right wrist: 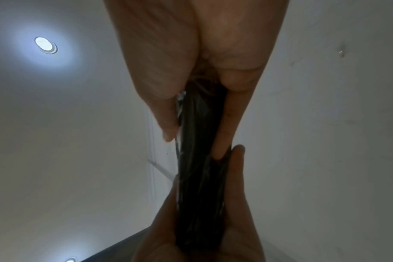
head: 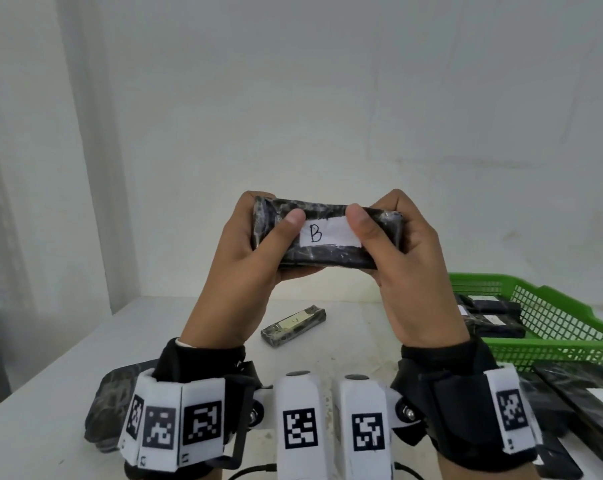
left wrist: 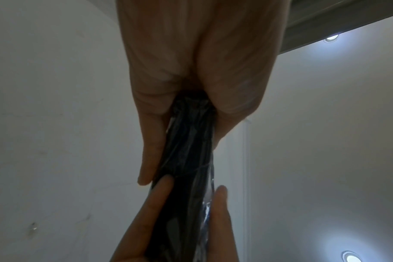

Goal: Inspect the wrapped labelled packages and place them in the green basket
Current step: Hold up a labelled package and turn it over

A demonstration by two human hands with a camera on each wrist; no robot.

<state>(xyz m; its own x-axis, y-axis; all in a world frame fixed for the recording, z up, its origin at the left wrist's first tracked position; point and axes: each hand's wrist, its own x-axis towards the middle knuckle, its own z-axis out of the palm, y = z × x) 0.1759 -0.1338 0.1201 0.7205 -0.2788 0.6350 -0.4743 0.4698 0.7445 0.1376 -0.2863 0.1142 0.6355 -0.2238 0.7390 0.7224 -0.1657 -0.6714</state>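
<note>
Basket (head: pixel 549 320) right of package (head: pixel 294 326)

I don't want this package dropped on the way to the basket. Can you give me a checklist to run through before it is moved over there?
1. Left hand grips its end of the held package: ok, thumb in front, fingers behind.
2. Right hand grips the other end: ok, same pinch.
3. Label readable: ok, it shows a B.
4. Wrapping intact: cannot tell; the front looks whole, the back is hidden.
5. Room in the green basket: ok, packages lie in it but bare mesh wall shows above them.
6. Path to the basket: ok, the loose package on the table lies lower and left of the basket.
</note>
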